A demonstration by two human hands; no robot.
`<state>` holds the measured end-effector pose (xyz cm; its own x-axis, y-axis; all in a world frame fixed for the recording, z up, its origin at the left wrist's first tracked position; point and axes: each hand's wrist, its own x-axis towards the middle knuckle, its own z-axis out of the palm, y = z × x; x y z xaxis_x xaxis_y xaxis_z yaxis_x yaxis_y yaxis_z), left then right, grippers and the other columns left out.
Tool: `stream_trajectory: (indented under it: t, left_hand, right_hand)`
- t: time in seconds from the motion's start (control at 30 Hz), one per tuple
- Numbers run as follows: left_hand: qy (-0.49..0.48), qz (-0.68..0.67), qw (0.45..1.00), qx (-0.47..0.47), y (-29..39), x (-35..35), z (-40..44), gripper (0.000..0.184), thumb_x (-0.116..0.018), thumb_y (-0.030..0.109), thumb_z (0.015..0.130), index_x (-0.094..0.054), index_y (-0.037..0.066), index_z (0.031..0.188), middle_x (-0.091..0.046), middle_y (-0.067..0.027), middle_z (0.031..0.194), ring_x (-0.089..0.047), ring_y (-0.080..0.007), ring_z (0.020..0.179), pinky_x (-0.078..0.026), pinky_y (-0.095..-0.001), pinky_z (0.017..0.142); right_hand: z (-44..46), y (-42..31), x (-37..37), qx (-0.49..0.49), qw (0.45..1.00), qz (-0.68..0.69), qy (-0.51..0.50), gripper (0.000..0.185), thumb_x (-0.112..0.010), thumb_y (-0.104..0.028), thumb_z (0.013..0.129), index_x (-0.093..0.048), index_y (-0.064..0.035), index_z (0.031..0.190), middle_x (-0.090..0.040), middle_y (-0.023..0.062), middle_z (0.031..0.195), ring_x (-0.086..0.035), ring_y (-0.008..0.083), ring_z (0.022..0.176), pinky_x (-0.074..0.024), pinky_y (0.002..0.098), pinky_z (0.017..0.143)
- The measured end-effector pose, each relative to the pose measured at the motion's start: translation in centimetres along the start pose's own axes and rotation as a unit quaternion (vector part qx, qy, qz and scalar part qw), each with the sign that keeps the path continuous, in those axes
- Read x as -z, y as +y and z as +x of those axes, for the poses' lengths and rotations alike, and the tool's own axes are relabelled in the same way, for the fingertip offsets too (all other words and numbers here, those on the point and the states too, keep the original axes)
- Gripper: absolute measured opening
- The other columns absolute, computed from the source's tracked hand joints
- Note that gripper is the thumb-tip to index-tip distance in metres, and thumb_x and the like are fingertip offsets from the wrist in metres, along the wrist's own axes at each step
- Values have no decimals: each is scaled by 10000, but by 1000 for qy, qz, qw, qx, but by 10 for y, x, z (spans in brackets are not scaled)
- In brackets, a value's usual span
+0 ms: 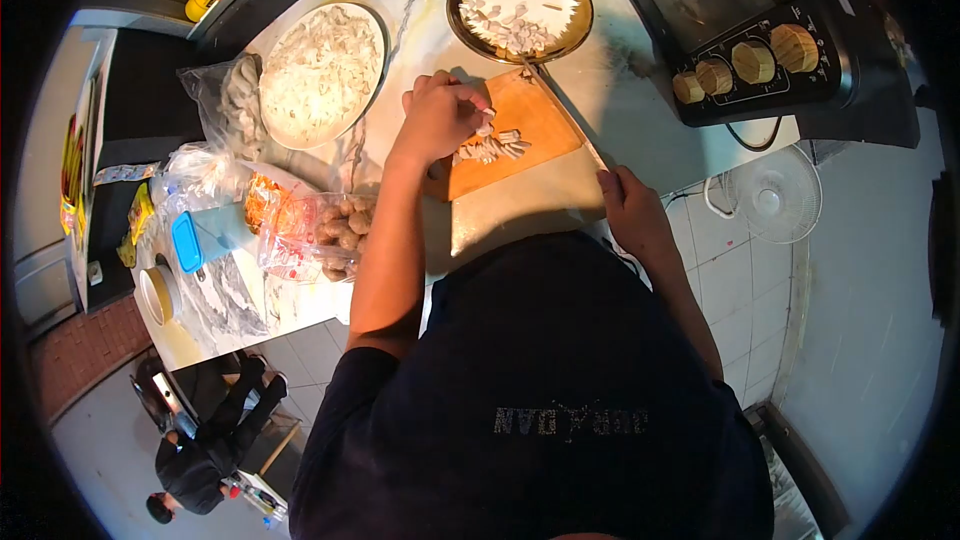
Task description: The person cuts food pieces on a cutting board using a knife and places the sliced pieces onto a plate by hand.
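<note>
An orange cutting board point(548, 130) lies on the counter in front of me. On it is a small pile of pale chopped food strips point(492, 148). My left hand point(440, 118) is over the board's left side, fingers pinched on a pale food piece point(487, 117) just above the pile. My right hand point(638, 212) is closed around the handle of a long knife point(568, 112). Its thin blade runs along the board's right edge, pointing away from me. Beyond the board sits a dark-rimmed plate point(462, 28) with a white middle and more pale chopped pieces.
A round white dish point(378, 75) heaped with pale shreds stands left. Nearby are bags of orange shreds point(275, 205) and brown round pieces point(345, 225), and a blue-lidded container point(187, 243). A black appliance with wooden knobs point(752, 62) stands right. Another person point(200, 465) is lower left.
</note>
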<state>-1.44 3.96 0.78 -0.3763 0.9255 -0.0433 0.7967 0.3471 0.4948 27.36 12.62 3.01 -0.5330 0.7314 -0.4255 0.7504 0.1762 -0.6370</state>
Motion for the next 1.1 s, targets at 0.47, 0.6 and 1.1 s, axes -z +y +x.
stream_trajectory:
  t: [0.47, 0.6, 1.1]
  left_hand:
    - [92, -85, 992, 5, 5, -20, 1, 149, -756, 222, 772, -764, 148, 902, -610, -55, 1040, -478, -288, 1088, -329, -435, 910]
    - [82, -92, 992, 36, 2, -19, 1, 180, -749, 277, 780, -760, 136, 892, -627, -67, 985, -500, -305, 1053, -340, -434, 902]
    - [122, -139, 973, 138, 20, -26, 12, 437, -743, 513, 791, -733, 78, 758, -669, -94, 858, -529, -312, 962, -350, -446, 834]
  right_hand:
    - [-7, -5, -4, 7, 999, -6, -36, 411, -478, -423, 1000, -608, -33, 1027, -669, 250, 850, -638, 470, 850, -498, 512, 737]
    - [-4, -1, -14, 30, 999, -17, -24, 407, -469, -421, 1002, -607, -39, 1035, -671, 254, 856, -636, 479, 861, -504, 530, 752]
    - [0, -7, -14, 18, 996, -82, -17, 410, -462, -428, 1008, -608, -48, 1057, -664, 247, 831, -640, 464, 855, -498, 497, 732]
